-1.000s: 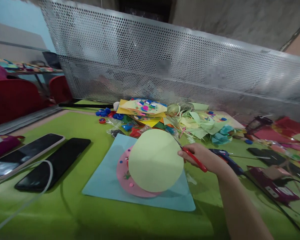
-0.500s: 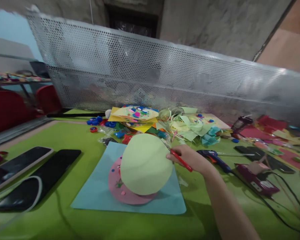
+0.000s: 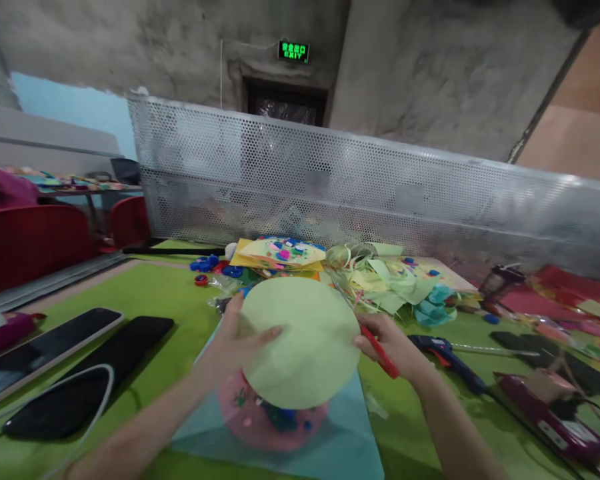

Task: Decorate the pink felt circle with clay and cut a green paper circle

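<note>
The pale green paper disc [image 3: 305, 353], roughly round, lies between your hands, over a decorated pink disc [image 3: 270, 437]. Your left hand [image 3: 231, 348] pinches its left edge, thumb on top; your right hand [image 3: 393, 340], closed on red-handled scissors [image 3: 381, 353], is at its right edge, blades slanting away. Behind is clear plastic [image 3: 223, 285], contents unclear.

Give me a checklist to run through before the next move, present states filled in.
1. Firm hold on green disc: ok, left hand grips its left edge, thumb on top.
2. Grip on scissors: ok, red handles in right hand.
3. Scissors shut: cannot tell.
4. Full view of pink disc: not ok, green disc hides its upper part.
5. Glue gun set down: ok, lying on the table.
</note>
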`<act>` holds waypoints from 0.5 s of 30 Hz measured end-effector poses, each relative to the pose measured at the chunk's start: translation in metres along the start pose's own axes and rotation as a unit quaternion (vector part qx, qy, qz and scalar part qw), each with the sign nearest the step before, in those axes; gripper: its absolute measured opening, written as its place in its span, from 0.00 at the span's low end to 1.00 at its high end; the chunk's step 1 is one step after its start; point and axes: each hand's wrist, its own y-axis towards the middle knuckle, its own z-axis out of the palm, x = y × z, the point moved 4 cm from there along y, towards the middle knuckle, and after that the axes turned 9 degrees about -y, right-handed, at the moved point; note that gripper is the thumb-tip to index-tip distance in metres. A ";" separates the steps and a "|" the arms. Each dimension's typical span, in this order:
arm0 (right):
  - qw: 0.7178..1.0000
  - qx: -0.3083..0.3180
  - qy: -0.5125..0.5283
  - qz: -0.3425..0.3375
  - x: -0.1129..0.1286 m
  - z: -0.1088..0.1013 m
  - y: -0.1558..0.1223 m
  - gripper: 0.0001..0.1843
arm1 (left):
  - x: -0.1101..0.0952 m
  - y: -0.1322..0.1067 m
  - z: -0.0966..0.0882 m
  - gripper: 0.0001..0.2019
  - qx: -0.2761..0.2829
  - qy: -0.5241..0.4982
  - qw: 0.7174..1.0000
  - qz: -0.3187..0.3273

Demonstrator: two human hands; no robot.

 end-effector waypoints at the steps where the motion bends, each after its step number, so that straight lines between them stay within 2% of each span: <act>1: 0.999 0.000 0.034 0.014 -0.003 0.001 0.000 0.27 | -0.002 0.011 0.001 0.28 0.029 0.000 0.999 -0.019; 3: 0.993 0.004 0.100 0.066 -0.010 0.005 0.001 0.28 | -0.006 0.029 0.000 0.21 0.074 0.007 0.997 -0.031; 5: 0.983 0.004 0.138 0.123 -0.017 0.011 0.002 0.29 | -0.008 0.041 -0.006 0.19 0.083 0.020 0.996 -0.019; 8: 0.972 0.043 0.156 0.172 -0.023 0.023 0.004 0.34 | -0.006 0.047 -0.020 0.18 0.039 0.054 0.998 0.018; 12: 0.960 0.088 0.193 0.185 -0.025 0.037 0.003 0.38 | -0.003 0.043 -0.037 0.20 -0.036 0.121 0.991 0.045; 15: 0.960 0.091 0.209 0.163 -0.019 0.039 0.000 0.36 | -0.006 0.036 -0.043 0.21 -0.038 0.196 0.980 0.020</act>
